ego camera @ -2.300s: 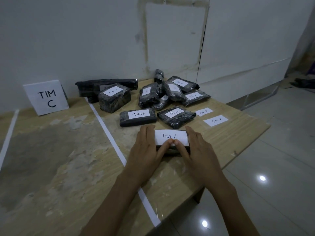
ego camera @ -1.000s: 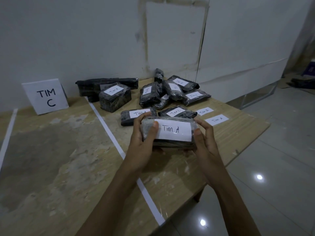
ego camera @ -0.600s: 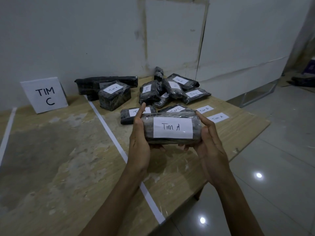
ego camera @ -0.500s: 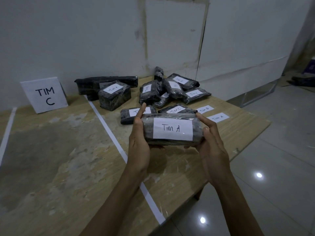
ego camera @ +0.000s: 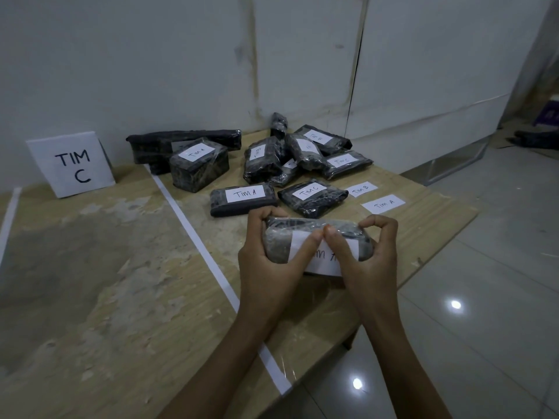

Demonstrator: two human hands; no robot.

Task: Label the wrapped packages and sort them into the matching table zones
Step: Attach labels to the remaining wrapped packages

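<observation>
A dark plastic-wrapped package (ego camera: 278,246) with a white paper label reading TIM A is held above the table's near right part. My left hand (ego camera: 269,267) grips its left end and my right hand (ego camera: 366,267) grips its right end. Both thumbs press side by side on the label and partly cover the writing. Behind it lie several wrapped packages: one labelled TIM A (ego camera: 243,199), one labelled TIM C (ego camera: 313,196), a blocky one labelled TIM A (ego camera: 198,164), and a heap (ego camera: 302,155) near the wall. Two loose labels, TIM B (ego camera: 361,189) and TIM A (ego camera: 383,204), lie on the table.
A white sign reading TIM C (ego camera: 71,163) leans on the wall at the left. A white tape line (ego camera: 193,234) runs across the wooden table (ego camera: 90,282) and splits it into zones. The table's right edge drops to a tiled floor (ego camera: 484,297).
The package was lifted off the table and turned label-up in both hands. Since half a second ago it has come down a little and both thumbs have moved onto the label.
</observation>
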